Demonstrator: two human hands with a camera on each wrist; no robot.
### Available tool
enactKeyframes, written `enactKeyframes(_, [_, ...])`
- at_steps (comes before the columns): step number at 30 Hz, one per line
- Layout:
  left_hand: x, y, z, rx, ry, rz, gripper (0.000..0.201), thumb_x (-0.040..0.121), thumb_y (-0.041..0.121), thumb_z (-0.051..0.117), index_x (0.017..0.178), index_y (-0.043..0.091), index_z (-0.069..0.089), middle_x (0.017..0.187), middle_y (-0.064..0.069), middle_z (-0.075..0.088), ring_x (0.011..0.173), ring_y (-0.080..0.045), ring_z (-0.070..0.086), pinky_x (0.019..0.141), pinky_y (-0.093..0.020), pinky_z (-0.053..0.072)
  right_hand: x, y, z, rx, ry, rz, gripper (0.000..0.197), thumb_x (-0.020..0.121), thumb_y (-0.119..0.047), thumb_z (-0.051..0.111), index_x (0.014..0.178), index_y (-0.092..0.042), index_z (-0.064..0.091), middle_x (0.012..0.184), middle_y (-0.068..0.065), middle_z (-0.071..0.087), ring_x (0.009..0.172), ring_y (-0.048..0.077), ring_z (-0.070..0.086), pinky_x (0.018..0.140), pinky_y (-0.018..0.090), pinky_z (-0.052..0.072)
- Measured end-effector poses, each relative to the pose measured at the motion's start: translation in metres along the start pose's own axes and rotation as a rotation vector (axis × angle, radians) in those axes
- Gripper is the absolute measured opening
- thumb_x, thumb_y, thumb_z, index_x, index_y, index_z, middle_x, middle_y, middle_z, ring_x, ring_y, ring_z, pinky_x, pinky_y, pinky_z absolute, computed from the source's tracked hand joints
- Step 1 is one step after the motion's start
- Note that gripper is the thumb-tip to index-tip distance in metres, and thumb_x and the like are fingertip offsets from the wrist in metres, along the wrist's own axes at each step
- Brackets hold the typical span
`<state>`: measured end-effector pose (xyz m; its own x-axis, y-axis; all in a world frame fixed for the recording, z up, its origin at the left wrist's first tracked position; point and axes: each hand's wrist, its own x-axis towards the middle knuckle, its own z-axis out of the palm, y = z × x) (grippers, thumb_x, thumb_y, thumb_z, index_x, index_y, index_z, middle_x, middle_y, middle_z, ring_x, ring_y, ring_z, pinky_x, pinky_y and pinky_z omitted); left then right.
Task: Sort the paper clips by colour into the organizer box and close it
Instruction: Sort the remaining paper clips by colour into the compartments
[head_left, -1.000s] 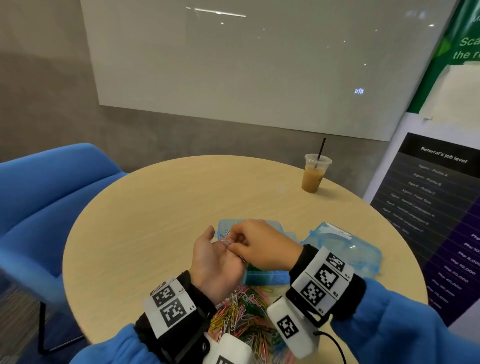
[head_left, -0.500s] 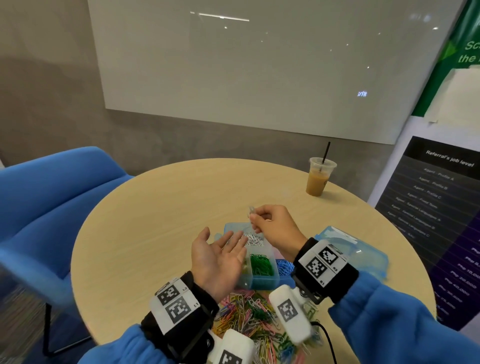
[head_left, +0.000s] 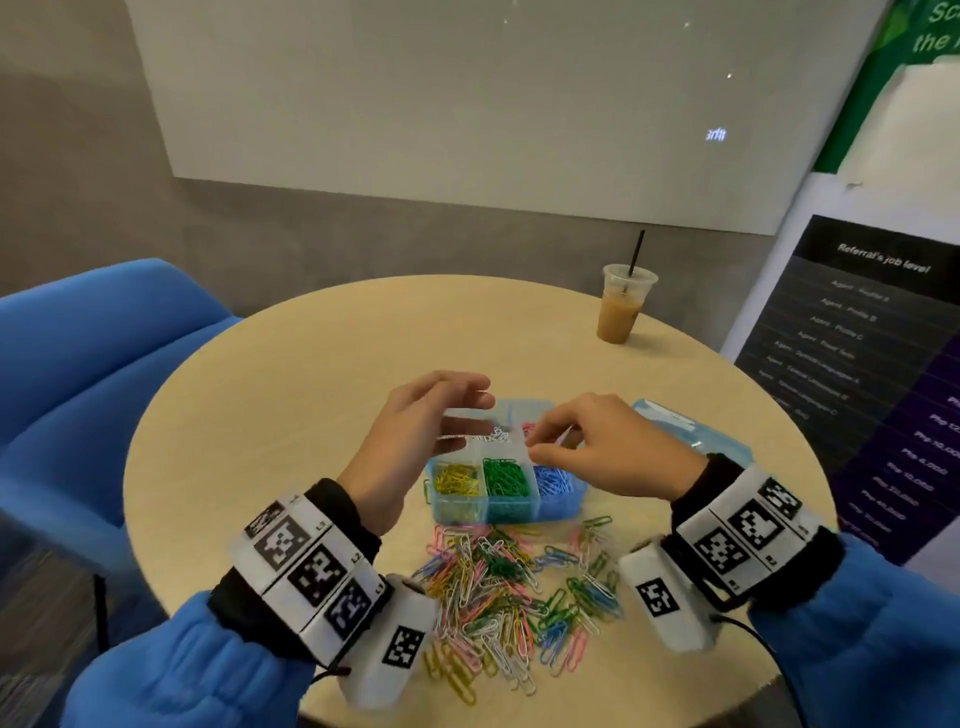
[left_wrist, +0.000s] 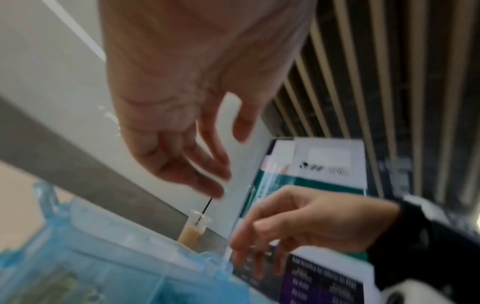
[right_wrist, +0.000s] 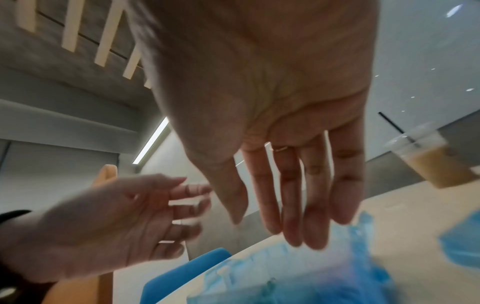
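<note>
Since half a second ago both hands dropped over the organizer box (head_left: 506, 488). Left hand (head_left: 410, 441) hangs loose and empty, right hand (head_left: 597, 447) looks relaxed too, probably just released silver clips. Unsorted paper clips (head_left: 509, 592) lie just behind both wrists

The organizer box (head_left: 506, 506) is sitting at the frame's centre on the round table (head_left: 291, 395); the loose paper clips (head_left: 511, 592) are lying just below it. Its lid (head_left: 696, 434) is lying to the right. The cup (head_left: 621, 306) is standing upper right, and the chair (head_left: 88, 364) is sitting far left.
</note>
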<state>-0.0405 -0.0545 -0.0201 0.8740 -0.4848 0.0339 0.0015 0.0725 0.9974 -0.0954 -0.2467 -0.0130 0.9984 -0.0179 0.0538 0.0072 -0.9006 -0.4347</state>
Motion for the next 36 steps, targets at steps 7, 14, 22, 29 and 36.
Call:
enactKeyframes(7, [-0.020,-0.026,0.032,0.946,-0.476,0.195,0.024,0.092,0.035,0.062,0.114,0.025,0.064,0.100,0.012,0.062,0.082,-0.004,0.061,0.068,-0.015,0.045,-0.053,0.044,0.001,-0.026,-0.075,0.141,0.024,0.091,-0.040,0.062,0.099,-0.021,0.074,0.094,-0.010,0.072,0.069,-0.010,0.057,0.064,0.006,0.042])
enactKeyframes(14, [-0.024,-0.029,0.062,1.271,-0.718,0.210,0.038,0.088,0.032,0.067,0.125,0.028,0.058,0.115,0.010,0.056,0.091,-0.008,0.057,0.077,-0.026,0.048,-0.080,0.075,0.001,-0.088,-0.109,0.341,0.045,0.090,-0.049,0.059,0.127,-0.024,0.056,0.106,-0.006,0.067,0.089,0.004,0.059,0.082,0.022,0.046])
enactKeyframes(22, [-0.005,-0.037,0.096,1.588,-0.895,0.347,0.044,0.089,0.035,0.066,0.129,0.024,0.051,0.123,-0.001,0.051,0.107,-0.025,0.056,0.074,-0.032,0.042,-0.088,0.077,0.005,-0.103,-0.049,0.339,0.040,0.087,-0.054,0.059,0.116,-0.028,0.062,0.093,-0.008,0.071,0.092,0.006,0.061,0.083,0.026,0.047])
enactKeyframes(29, [0.006,-0.049,0.100,1.653,-0.960,0.415,0.022,0.098,0.030,0.053,0.114,0.015,0.053,0.114,-0.006,0.052,0.096,-0.030,0.058,0.071,-0.036,0.042,-0.091,0.074,0.002,-0.029,-0.062,0.338,0.039,0.087,-0.052,0.060,0.115,-0.025,0.063,0.095,-0.005,0.070,0.092,0.007,0.062,0.088,0.030,0.049])
enactKeyframes(36, [0.010,-0.049,0.095,1.669,-0.958,0.378,0.024,0.100,0.028,0.051,0.116,0.010,0.054,0.116,-0.008,0.054,0.099,-0.028,0.057,0.074,-0.029,0.038,-0.090,0.073,0.006,0.261,-0.053,0.299,0.021,0.087,-0.039,0.066,0.092,-0.020,0.071,0.080,0.000,0.075,0.072,0.011,0.071,0.073,0.027,0.056])
